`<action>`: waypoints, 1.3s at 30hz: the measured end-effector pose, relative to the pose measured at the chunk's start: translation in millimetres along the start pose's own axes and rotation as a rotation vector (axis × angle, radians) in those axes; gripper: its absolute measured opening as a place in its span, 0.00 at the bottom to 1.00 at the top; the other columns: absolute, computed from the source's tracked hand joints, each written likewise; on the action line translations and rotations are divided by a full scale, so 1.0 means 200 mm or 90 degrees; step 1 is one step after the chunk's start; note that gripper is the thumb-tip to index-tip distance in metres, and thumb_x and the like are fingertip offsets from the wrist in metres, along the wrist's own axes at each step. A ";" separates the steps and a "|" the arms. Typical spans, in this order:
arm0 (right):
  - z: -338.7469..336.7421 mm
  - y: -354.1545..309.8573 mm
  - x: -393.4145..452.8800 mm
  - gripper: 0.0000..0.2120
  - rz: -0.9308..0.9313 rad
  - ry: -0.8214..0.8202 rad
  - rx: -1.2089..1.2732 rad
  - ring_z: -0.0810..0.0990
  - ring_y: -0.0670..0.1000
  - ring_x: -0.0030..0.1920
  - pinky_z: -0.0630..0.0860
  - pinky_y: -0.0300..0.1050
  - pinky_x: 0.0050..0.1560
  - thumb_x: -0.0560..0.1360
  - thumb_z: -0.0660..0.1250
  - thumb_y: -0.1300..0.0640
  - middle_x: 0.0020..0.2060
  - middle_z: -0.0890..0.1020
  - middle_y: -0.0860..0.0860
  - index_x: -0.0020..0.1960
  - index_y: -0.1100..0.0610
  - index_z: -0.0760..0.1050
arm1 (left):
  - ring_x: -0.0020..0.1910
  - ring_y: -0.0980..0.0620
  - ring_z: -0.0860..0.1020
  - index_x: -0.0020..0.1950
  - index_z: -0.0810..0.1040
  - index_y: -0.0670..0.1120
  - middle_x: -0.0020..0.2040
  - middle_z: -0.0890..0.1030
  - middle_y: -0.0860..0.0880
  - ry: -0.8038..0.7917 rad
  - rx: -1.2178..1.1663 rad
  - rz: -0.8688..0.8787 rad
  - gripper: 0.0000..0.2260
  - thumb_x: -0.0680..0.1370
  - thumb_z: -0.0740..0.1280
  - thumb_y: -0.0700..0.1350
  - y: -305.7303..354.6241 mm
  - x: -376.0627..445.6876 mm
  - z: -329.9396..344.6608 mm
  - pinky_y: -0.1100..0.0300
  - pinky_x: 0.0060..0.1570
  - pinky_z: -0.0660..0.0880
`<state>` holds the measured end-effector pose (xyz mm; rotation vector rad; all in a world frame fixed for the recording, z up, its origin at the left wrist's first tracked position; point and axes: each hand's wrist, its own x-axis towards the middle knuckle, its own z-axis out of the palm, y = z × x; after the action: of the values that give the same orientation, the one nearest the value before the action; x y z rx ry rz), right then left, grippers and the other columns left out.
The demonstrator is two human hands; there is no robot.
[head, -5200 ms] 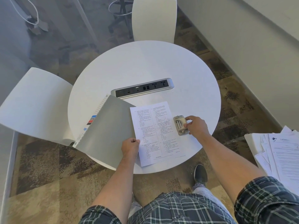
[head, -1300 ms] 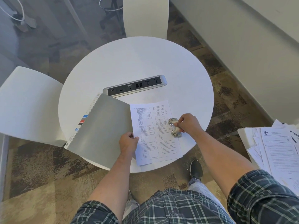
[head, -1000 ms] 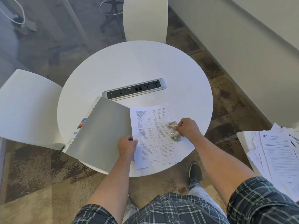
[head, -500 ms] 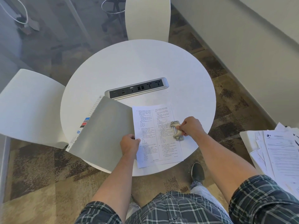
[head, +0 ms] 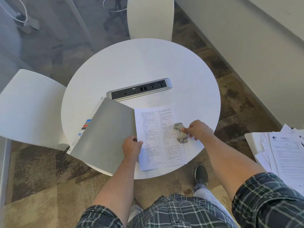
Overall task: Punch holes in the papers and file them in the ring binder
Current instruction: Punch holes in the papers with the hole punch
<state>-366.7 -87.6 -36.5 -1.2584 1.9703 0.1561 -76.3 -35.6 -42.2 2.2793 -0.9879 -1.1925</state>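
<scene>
A printed sheet of paper point(head: 158, 137) lies on the near part of the round white table point(head: 141, 63). A small metal hole punch point(head: 180, 132) sits over the sheet's right edge, and my right hand point(head: 196, 130) grips it from the right. My left hand point(head: 132, 148) pinches the sheet's left edge. A grey ring binder point(head: 102, 132) lies to the left with its cover partly overlapping the sheet and overhanging the table's edge. The binder's rings are hidden.
A silver power and socket strip point(head: 139, 89) is set in the table's middle. White chairs stand at the left point(head: 29, 109) and at the far side point(head: 150, 17). A stack of loose papers point(head: 286, 155) rests on a surface at the right.
The hole punch has slid leftwards from beside the sheet's right edge onto that edge, with my right hand holding it throughout. My left hand has kept its hold on the sheet's left edge.
</scene>
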 end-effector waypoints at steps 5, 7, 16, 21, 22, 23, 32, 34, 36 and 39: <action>0.02 0.01 0.02 0.25 -0.004 0.003 0.014 0.87 0.51 0.37 0.82 0.51 0.49 0.72 0.72 0.32 0.33 0.86 0.47 0.40 0.55 0.82 | 0.41 0.50 0.80 0.46 0.81 0.43 0.42 0.82 0.50 0.000 0.006 0.008 0.02 0.76 0.73 0.37 0.00 0.00 0.00 0.65 0.32 0.69; 0.02 0.00 0.02 0.23 -0.012 0.003 0.021 0.86 0.51 0.38 0.82 0.51 0.49 0.72 0.73 0.33 0.33 0.86 0.47 0.41 0.55 0.82 | 0.41 0.50 0.79 0.47 0.81 0.42 0.41 0.81 0.51 0.001 0.003 0.011 0.02 0.76 0.73 0.37 -0.01 0.00 0.00 0.65 0.32 0.69; 0.05 -0.04 0.00 0.19 0.001 0.021 0.010 0.86 0.51 0.38 0.83 0.54 0.53 0.75 0.71 0.37 0.34 0.86 0.48 0.42 0.53 0.81 | 0.41 0.48 0.80 0.39 0.78 0.45 0.40 0.82 0.49 0.012 0.021 0.007 0.07 0.74 0.73 0.37 0.00 0.03 0.01 0.61 0.40 0.71; 0.06 -0.06 -0.02 0.18 0.006 0.037 -0.001 0.86 0.51 0.37 0.83 0.53 0.51 0.76 0.71 0.38 0.33 0.86 0.49 0.43 0.54 0.80 | 0.41 0.48 0.80 0.40 0.79 0.44 0.41 0.82 0.49 0.019 0.028 0.001 0.05 0.75 0.73 0.38 -0.01 0.03 0.02 0.60 0.40 0.73; 0.07 -0.06 -0.02 0.18 0.006 0.041 0.001 0.86 0.51 0.37 0.83 0.53 0.51 0.76 0.71 0.39 0.33 0.86 0.49 0.44 0.55 0.80 | 0.40 0.47 0.80 0.42 0.80 0.42 0.40 0.82 0.48 0.022 0.030 0.001 0.03 0.74 0.73 0.38 -0.01 0.03 0.02 0.59 0.40 0.74; 0.07 -0.06 -0.02 0.18 0.004 0.043 0.004 0.86 0.51 0.37 0.83 0.53 0.50 0.76 0.71 0.40 0.32 0.86 0.49 0.45 0.56 0.80 | 0.40 0.47 0.80 0.43 0.81 0.40 0.40 0.83 0.48 0.025 0.033 0.001 0.02 0.74 0.73 0.38 -0.01 0.03 0.02 0.58 0.41 0.76; 0.04 -0.08 0.01 0.21 -0.002 0.000 -0.007 0.79 0.44 0.23 0.76 0.41 0.35 0.78 0.71 0.47 0.20 0.81 0.48 0.32 0.57 0.73 | 0.39 0.48 0.78 0.46 0.81 0.40 0.38 0.80 0.51 0.022 0.037 -0.012 0.01 0.75 0.71 0.37 0.00 0.02 0.03 0.64 0.29 0.67; 0.04 -0.08 0.01 0.19 -0.005 -0.007 -0.017 0.82 0.46 0.26 0.80 0.42 0.39 0.78 0.70 0.48 0.21 0.81 0.48 0.33 0.57 0.74 | 0.38 0.48 0.78 0.46 0.81 0.39 0.38 0.80 0.51 0.025 0.036 -0.014 0.02 0.75 0.71 0.37 0.00 0.03 0.03 0.64 0.30 0.69; 0.04 -0.09 0.01 0.17 0.000 -0.006 -0.028 0.86 0.49 0.32 0.83 0.45 0.47 0.77 0.71 0.47 0.24 0.83 0.48 0.35 0.57 0.75 | 0.38 0.49 0.78 0.46 0.81 0.39 0.38 0.80 0.51 0.024 0.038 -0.012 0.02 0.75 0.71 0.37 0.00 0.03 0.03 0.65 0.30 0.69; 0.01 -0.07 -0.02 0.17 0.000 0.015 -0.038 0.87 0.49 0.34 0.82 0.48 0.49 0.75 0.72 0.42 0.30 0.86 0.48 0.38 0.56 0.79 | 0.38 0.49 0.77 0.45 0.80 0.40 0.38 0.80 0.51 0.024 0.042 -0.003 0.01 0.76 0.71 0.37 0.00 0.02 0.03 0.65 0.30 0.68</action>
<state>-353.6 -90.8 -30.8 -1.3045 1.9981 0.2030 -79.4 -39.1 -47.3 2.3469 -1.0217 -1.1317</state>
